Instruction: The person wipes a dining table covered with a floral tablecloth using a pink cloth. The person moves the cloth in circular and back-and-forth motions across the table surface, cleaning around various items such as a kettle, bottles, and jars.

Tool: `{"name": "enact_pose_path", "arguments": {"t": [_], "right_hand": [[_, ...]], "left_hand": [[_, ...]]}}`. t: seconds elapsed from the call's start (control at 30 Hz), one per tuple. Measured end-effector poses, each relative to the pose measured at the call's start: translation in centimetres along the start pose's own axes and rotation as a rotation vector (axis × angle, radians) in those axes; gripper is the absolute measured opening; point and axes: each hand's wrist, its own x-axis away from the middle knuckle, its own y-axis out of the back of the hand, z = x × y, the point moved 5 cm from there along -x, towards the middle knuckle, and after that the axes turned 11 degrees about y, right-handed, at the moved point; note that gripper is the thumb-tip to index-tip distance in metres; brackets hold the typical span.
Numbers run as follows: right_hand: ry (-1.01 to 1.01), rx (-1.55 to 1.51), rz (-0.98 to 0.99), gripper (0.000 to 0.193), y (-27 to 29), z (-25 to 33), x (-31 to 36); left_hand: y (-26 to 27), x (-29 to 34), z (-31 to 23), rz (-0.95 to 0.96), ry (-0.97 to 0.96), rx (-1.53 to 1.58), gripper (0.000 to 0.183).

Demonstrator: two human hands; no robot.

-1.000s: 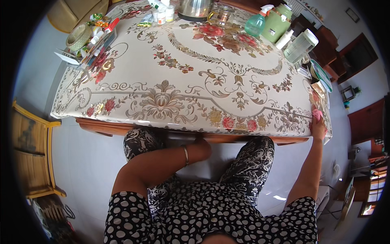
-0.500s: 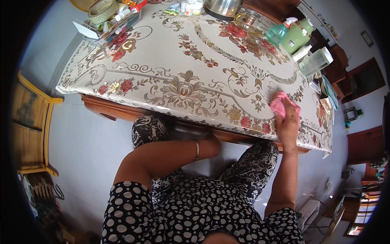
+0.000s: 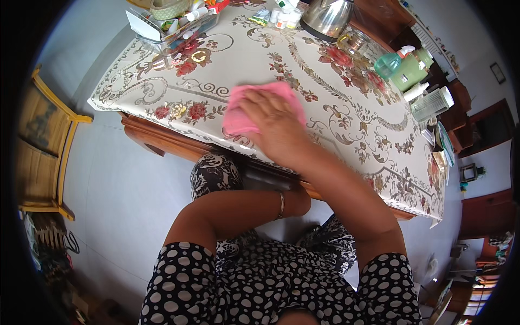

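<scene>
My right hand (image 3: 275,122) presses a pink cloth (image 3: 236,117) against the patterned tablecloth (image 3: 260,57), close to the near edge of the table. The fingers lie over the cloth, slightly spread, holding it under the palm; the cloth is spread out around them. My right forearm reaches across to the left. Low in front of my lap, below the table edge, is my left hand (image 3: 298,202), with a bracelet (image 3: 281,205) at its wrist. Its fingers are hidden.
A clear bin of small items (image 3: 187,35) stands far left, with white bottles (image 3: 287,17) and a metal kettle (image 3: 326,20) at the back. A green spray bottle (image 3: 388,65), green flask (image 3: 411,70) and clear container (image 3: 433,104) line the right. A wooden chair (image 3: 51,146) is left.
My right hand has swept the pink cloth leftward from the table's right side to its near middle. The cloth is flatter and more spread out. My left hand stays low; the view has shifted slightly.
</scene>
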Motion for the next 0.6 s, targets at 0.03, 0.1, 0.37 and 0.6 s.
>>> {"name": "enact_pose_path", "arguments": {"t": [0.03,0.1,0.37,0.6], "right_hand": [[0.027,-0.004,-0.004,0.058,-1.0,0.6,-1.7],[0.083,-0.038,-0.056,0.056,-3.2,1.6,-5.0],[0.188,-0.138,-0.254,0.044,-5.5,2.2,-11.7],[0.09,-0.062,-0.173,0.049,-3.0,-1.9,-6.6]], "left_hand": [[-0.1,-0.1,0.2,-0.011,0.006,0.002,0.023],[0.0,-0.2,0.4,-0.031,0.01,0.007,0.022],[0.8,-1.5,0.0,-0.105,0.004,0.01,0.021],[0.9,-1.4,0.9,-0.139,-0.002,0.003,0.019]]}}
